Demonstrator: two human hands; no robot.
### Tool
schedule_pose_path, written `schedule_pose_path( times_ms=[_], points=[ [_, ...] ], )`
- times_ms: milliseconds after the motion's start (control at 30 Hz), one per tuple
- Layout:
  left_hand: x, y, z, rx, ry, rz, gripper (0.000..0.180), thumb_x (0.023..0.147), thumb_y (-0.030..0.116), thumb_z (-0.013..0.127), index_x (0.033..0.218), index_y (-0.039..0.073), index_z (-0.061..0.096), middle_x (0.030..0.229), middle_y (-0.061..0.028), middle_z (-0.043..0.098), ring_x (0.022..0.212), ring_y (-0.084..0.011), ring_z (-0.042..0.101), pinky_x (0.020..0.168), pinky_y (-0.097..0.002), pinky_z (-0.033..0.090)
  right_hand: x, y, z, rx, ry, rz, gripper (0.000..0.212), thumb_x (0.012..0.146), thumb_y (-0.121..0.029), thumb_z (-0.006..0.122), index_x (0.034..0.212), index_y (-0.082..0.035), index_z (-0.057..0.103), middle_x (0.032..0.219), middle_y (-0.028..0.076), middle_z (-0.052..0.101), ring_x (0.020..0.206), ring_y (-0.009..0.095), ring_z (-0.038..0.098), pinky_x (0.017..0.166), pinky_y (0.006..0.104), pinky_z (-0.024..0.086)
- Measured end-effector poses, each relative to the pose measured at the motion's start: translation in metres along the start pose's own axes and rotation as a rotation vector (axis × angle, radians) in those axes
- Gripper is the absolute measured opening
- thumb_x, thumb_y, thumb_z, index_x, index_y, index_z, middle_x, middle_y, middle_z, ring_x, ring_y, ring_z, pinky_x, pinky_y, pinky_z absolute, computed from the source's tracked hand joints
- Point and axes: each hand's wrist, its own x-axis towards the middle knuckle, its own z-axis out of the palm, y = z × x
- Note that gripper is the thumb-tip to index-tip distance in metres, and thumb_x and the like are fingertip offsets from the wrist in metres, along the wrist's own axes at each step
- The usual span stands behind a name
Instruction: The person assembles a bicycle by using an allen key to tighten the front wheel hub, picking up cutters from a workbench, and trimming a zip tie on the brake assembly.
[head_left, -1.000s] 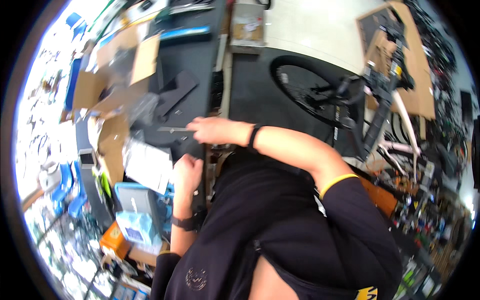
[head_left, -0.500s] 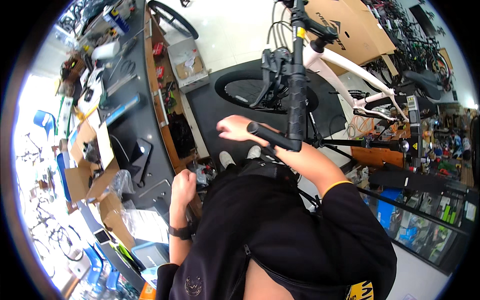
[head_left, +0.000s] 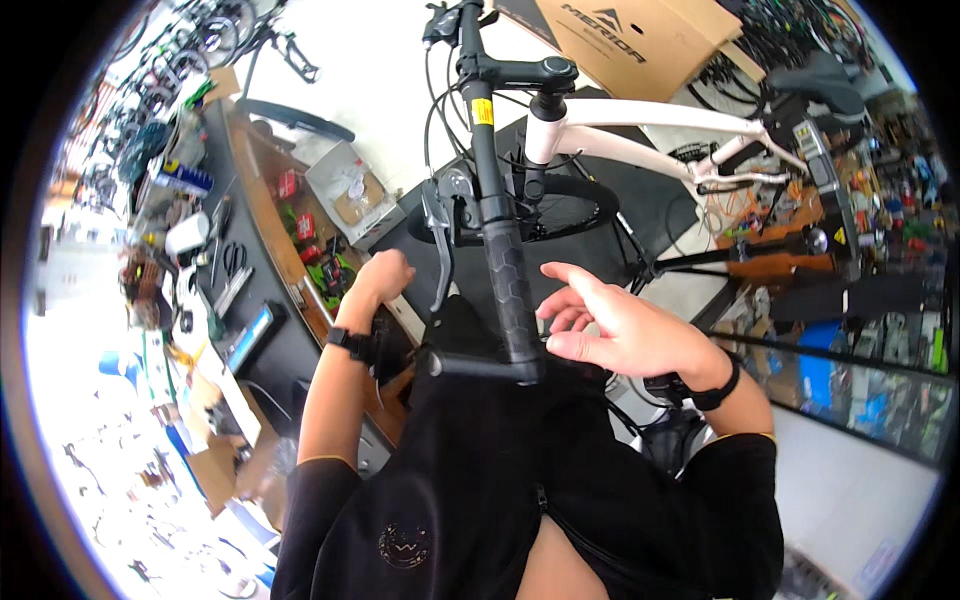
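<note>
Brown cardboard makes up the open box (head_left: 215,472) off to the left of both hands, and beyond it, ahead and to the left of the left hand, the dark bench (head_left: 270,290) carries scissors (head_left: 235,258) and other small items. Beyond the left hand is a pale grey box (head_left: 385,212) holding some packing. The left hand (head_left: 385,277) is curled closed; whether anything is inside it I cannot tell. Just to its right the brake lever (head_left: 440,262) runs alongside the bike's handlebar (head_left: 480,140), which carries a yellow label (head_left: 483,110) ahead of the hands, its print too small to make out. Between the hands is the black textured grip (head_left: 510,285), with a bar end (head_left: 475,367) jutting left from its near end. The right hand (head_left: 625,325) is open, fingers spread and lightly bent, right beside the grip with no clear contact. Handling the bar well here would, I judge, mean wrapping the grip from the right with the whole palm, keeping fingers off the lever and clear of the cables. Ahead of the right hand are the pale pink frame (head_left: 640,115) and, farther off, a large carton (head_left: 690,60) printed with a dark emblem and bold capitals
</note>
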Motion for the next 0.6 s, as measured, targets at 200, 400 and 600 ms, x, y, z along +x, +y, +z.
schedule_pose_path(
  times_ms=[200, 400, 600],
  points=[
    [0.156, -0.067, 0.015, -0.156, -0.031, 0.430, 0.027, 0.076, 0.023, 0.065, 0.078, -0.003, 0.066, 0.072, -0.0177, 0.066, 0.069, -0.0308, 0.065, 0.067, -0.0393, 0.051, 0.016, -0.047, 0.043, -0.009, 0.186, 0.120, 0.074, 0.086, -0.019, 0.067, 0.136, 0.009, 0.020, 0.096, 0.030, 0.059, 0.092, 0.044, 0.061, 0.081, 0.0428, 0.047],
    [0.176, -0.041, -0.018, -0.110, -0.320, 0.311, 0.026, 0.076, 0.021, 0.065, 0.072, -0.004, 0.062, 0.063, -0.0123, 0.062, 0.061, -0.0223, 0.061, 0.060, -0.0356, 0.049, 0.003, -0.048, 0.069, 0.008, 0.494, 0.171, 0.062, 0.085, -0.006, 0.062, 0.137, 0.001, 0.028, 0.099, 0.024, 0.061, 0.092, 0.039, 0.062, 0.081, 0.0423, 0.047],
    [0.242, -0.099, -0.010, 0.616, -0.512, 0.881, 0.006, 0.073, 0.016, 0.064, 0.075, 0.011, 0.067, 0.069, -0.0151, 0.065, 0.065, -0.0336, 0.064, 0.059, -0.0416, 0.050, -0.021, -0.053, 0.069, -0.136, 0.596, 0.245, 0.059, 0.084, -0.009, 0.063, 0.136, 0.001, 0.037, 0.096, 0.017, 0.061, 0.083, 0.028, 0.060, 0.078, 0.0350, 0.048]
  ],
)
